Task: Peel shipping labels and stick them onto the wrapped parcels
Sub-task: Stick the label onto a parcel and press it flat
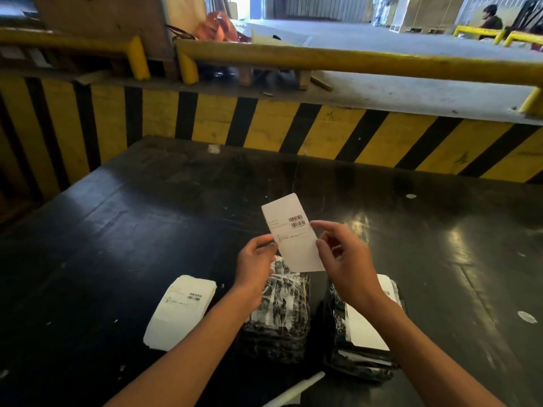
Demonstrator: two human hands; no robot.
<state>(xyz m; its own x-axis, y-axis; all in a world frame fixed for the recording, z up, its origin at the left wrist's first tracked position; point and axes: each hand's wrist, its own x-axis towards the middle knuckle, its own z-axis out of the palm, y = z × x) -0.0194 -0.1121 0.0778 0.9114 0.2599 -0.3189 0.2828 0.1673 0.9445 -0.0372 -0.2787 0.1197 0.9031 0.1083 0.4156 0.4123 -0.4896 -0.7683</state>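
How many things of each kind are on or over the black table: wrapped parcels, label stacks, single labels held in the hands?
Black plastic-wrapped parcels: 2, one bare, one already bearing a white label
Stack of white paper shipping labels: 1
Single white barcode label sheet, held by both hands: 1
Total: 4

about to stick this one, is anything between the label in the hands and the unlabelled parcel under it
Nothing visible blocks it. The label is held by both hands, left hand and right hand, right above the unlabelled parcel, whose top is bare.
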